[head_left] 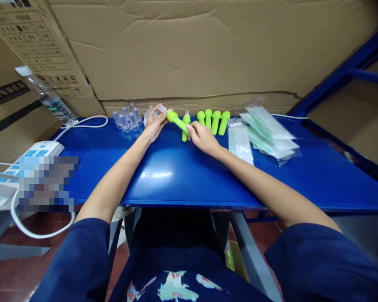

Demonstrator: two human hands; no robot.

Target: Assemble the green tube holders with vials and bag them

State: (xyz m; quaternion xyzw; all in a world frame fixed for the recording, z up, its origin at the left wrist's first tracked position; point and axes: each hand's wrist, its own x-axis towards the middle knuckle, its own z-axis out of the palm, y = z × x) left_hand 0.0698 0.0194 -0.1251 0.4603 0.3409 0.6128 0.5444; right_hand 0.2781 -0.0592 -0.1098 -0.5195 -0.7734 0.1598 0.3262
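Both hands are occupied with one piece. The left hand [154, 126] has its fingers drawn narrow about the clear cap [161, 109] at the piece's upper end. The right hand [204, 136] pinches the lower end of the bright green tube [178, 122]. The tube lies between the two hands, tilted, with its capped end toward the left hand, above the blue bench [176, 184]. Whether the cap is fully seated cannot be determined from this view; the left fingers cover part of the joint.

Condition of the lot: just to the left of the right hand is a second green tube [185, 136], partly crossed by the held one. It shows a clear tip [187, 113] and is judged to be at the more complete stage. Just beyond the right hand stand four green tubes [216, 122] in a row; no clear part is visible on any of them, and they are judged outstanding.

Left of the left hand is a group of loose clear caps [124, 121], with a few more directly behind its fingers. None of these sits on a green tube. Well to the right of the right hand, flat plastic packets [241, 140] rest on the bench, apart from the work. On this evidence, progress is judged early: one capped, one in hand, four without.
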